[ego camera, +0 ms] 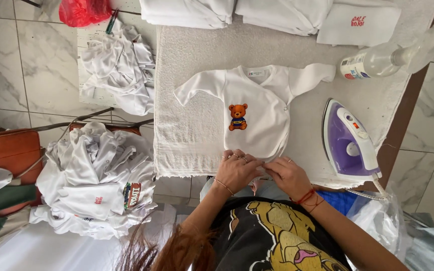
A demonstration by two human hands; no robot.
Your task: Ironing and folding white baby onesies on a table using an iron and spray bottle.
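While pinching the bottom hem of a white baby shirt [257, 113] with a bear print, left hand [237, 170] and right hand [287, 174] close together, fingers closed on the fabric, holding it flat on the towel-covered bench [187, 135]. Right of it, purple iron [350, 140] resting face down; beyond, clear spray bottle [377, 62] lying on its side, contents unclear. Farthest, folded white garments [277, 12] stacked along the edge.
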